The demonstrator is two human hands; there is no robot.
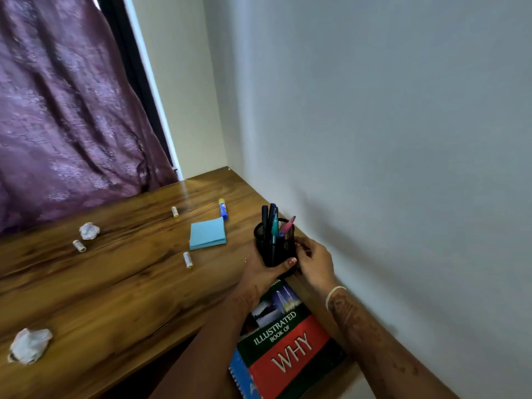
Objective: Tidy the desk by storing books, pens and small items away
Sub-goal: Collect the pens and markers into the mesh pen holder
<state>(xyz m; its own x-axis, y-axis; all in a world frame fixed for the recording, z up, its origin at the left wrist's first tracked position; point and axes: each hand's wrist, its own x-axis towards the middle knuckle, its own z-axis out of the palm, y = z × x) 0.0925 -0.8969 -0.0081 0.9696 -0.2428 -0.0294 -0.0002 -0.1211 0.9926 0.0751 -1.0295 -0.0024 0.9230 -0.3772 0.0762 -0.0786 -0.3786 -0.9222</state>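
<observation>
A black mesh pen holder [273,243] with several pens stands on the wooden desk [121,289] close to the wall. My left hand [266,270] grips its base, thumb across the front. My right hand [315,262] touches the holder's right side with curled fingers. Below my hands lies a green and red book [290,344] titled "Illustrated Book of Why", stacked on a blue spiral notebook [244,378]. A blue sticky-note pad [207,234] and a glue stick [223,209] lie left of the holder.
Three small batteries [175,212] [79,245] [188,260] and two crumpled paper balls [89,230] [30,345] are scattered over the desk. A purple curtain [66,110] hangs at the back left. The grey wall [388,139] runs along the desk's right edge.
</observation>
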